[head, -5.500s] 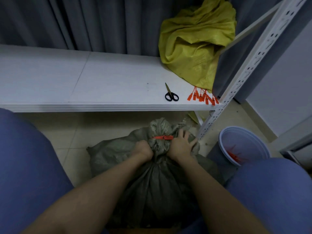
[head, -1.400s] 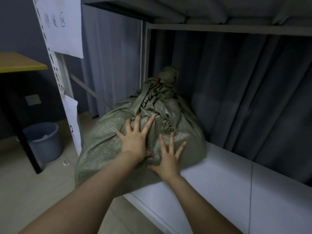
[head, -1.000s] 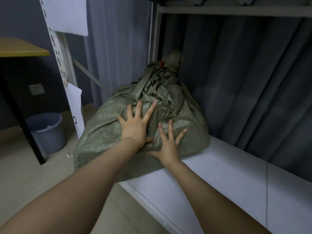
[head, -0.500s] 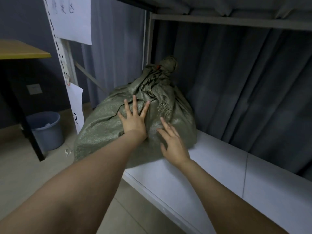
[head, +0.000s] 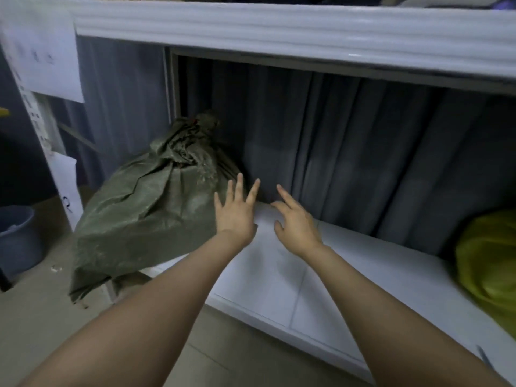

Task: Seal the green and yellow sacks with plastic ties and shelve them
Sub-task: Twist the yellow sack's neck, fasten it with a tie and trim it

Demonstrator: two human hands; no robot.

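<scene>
grey curtain behind white shelving (dim light); beige floor, blue bin.

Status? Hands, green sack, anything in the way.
Both open, empty: left hand, right hand. The green sack on shelf, left end, neck up, corner overhanging. Only the yellow sack at right end, not in the way.

The tied green sack sits on the white shelf, its near corner overhanging. Just right of it the left hand and right hand hover, fingers spread; the yellow sack lies farther right.
</scene>
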